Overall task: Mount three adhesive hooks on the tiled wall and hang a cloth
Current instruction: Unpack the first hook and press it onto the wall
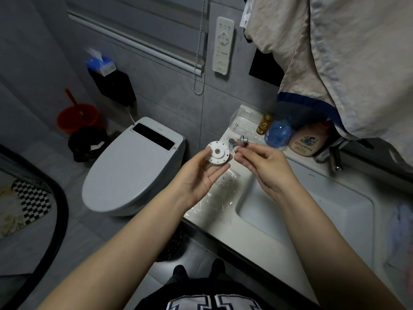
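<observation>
**Hook parts held over the basin edge**

Nearest the camera is a black shirt (223, 298) with white numerals, and from either side of it two bare forearms reach forward.

Head view: the left hand (196, 175) is palm up, its fingers curled lightly round a white disc (218, 153) with a centre hole and letters round its rim; thumb and fingertips pinch the disc at its edges. Just right of those fingers, the right hand (266, 163) pinches a small grey metal knob (243, 139) between thumb and forefinger, the other fingers loosely bent. Disc and knob are close but apart. Another small grey piece (231, 142) shows just beyond the fingertips; whether it is held or lies on the counter cannot be told.

Below the fingers a crumpled clear plastic wrapper (214, 200) lies on the white counter (250, 233), beside the sink basin (301, 211). Beyond the fingers stand a blue bottle (278, 134), an amber bottle (263, 124) and a pink bottle (306, 142). A beige cloth (335, 63) hangs at upper right, covering part of the grey tiled wall (169, 86). Left of the hands is a closed toilet (129, 166), with a wall remote (222, 45) above it.
</observation>
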